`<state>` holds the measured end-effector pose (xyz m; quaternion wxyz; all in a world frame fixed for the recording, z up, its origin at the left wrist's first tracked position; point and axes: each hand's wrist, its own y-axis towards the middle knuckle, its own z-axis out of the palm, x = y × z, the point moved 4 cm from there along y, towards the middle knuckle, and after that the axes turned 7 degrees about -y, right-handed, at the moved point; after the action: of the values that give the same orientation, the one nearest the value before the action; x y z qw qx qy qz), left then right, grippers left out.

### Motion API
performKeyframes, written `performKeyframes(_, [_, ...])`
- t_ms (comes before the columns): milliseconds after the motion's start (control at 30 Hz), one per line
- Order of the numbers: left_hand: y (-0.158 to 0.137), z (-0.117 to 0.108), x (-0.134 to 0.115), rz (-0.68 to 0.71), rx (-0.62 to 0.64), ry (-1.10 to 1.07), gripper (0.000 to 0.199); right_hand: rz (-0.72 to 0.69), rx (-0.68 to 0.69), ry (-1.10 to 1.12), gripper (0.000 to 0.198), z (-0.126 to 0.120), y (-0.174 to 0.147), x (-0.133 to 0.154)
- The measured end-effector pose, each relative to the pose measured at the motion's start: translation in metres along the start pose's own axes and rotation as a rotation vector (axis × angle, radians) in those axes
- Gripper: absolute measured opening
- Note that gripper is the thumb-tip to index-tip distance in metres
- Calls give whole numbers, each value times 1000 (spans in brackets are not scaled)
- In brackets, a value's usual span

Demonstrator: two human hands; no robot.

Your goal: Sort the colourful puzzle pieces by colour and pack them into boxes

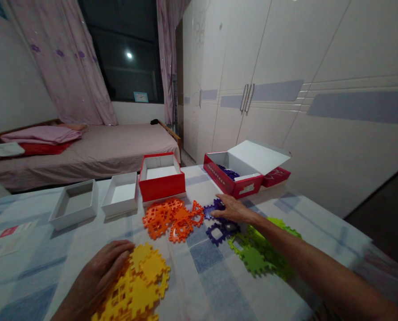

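My left hand (110,267) lies over the left side of a heap of yellow gear-shaped plastic pieces (145,290), its fingers stretched out and close together. Farther forward, my right hand (232,208) has thumb and fingers around purple gear-shaped pieces (215,232), which lie partly beneath it. Orange gear-shaped pieces (180,218) are spread just left of the purple ones. Under and beside my right forearm is a pile of green gear-shaped pieces (254,258). Behind my right hand stands a dark red box (215,176) with its lid raised and more purple pieces inside.
A bright red box (162,187) stands behind the orange pieces. Two white trays, a nearer one (73,218) and another (120,205), sit to its left. A checked cloth (199,263) covers the table. Beyond are a bed (128,142) and a white wardrobe (268,53).
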<state>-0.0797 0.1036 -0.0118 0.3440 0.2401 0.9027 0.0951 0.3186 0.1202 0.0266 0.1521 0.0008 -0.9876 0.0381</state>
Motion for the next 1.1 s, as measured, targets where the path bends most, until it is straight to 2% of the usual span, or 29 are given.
performKeyframes(67, [0, 0, -1, -3, -6, 1, 38, 24, 37, -61, 90, 4, 4, 4])
performKeyframes(167, [0, 0, -3, -5, -1, -9, 39, 27, 36, -117, 87, 6, 9, 7])
performKeyframes(433, [3, 0, -9, -6, 1, -25, 40, -62, -91, -51, 43, 2, 10, 6])
performKeyframes(667, [1, 1, -5, -15, -2, -34, 41, -7, -152, 35, 40, -6, -1, 4])
performKeyframes(767, [0, 1, -3, -22, 1, -40, 40, 27, -260, 136, 39, -33, -4, 5])
performKeyframes(900, [0, 2, 0, -11, -4, -26, 39, 91, -548, 236, 45, -101, 13, -10])
performKeyframes(967, [0, 2, 0, 2, -3, -19, 38, 179, -675, 223, 51, -133, 27, -26])
performKeyframes(1033, [0, 2, 1, 12, -2, -16, 37, 283, -715, 187, 61, -151, 39, -41])
performKeyframes(1100, [1, 3, 1, 15, -1, -13, 36, 361, -740, 93, 70, -154, 41, -49])
